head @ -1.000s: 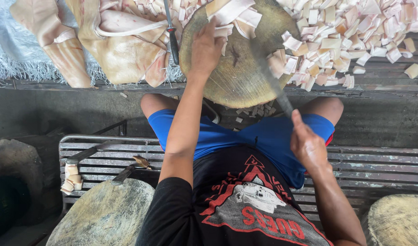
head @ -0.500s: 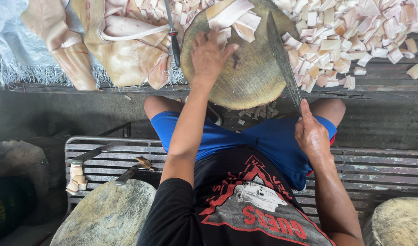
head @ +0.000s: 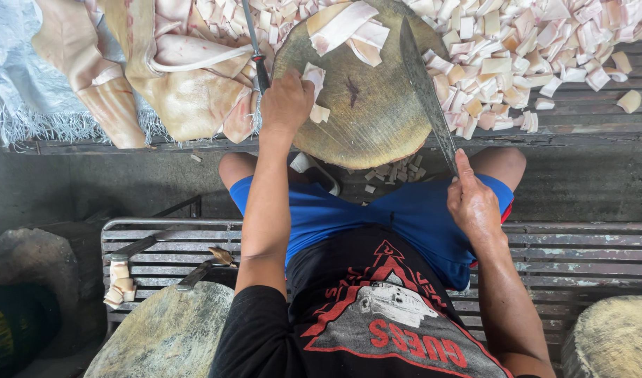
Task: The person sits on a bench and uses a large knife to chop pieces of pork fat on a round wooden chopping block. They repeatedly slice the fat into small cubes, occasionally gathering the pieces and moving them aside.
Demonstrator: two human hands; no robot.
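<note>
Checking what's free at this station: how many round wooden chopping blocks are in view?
3. One chopping block on the table under the left hand; a second block at bottom left on the bench; a third block at bottom right, partly cut off. Others may be out of frame.

the round chopping block [head: 366, 105] is worn, matt wood, stained dark near its middle, and the long knife blade [head: 426, 91] is dull grey metal. the cut pieces [head: 496, 49] look pale, fatty and slightly glossy, while the big slabs [head: 181, 77] have a smooth, waxy skin. the slatted bench [head: 573, 252] is scuffed metal, and the shorts [head: 405, 224] are smooth blue cloth.
</note>
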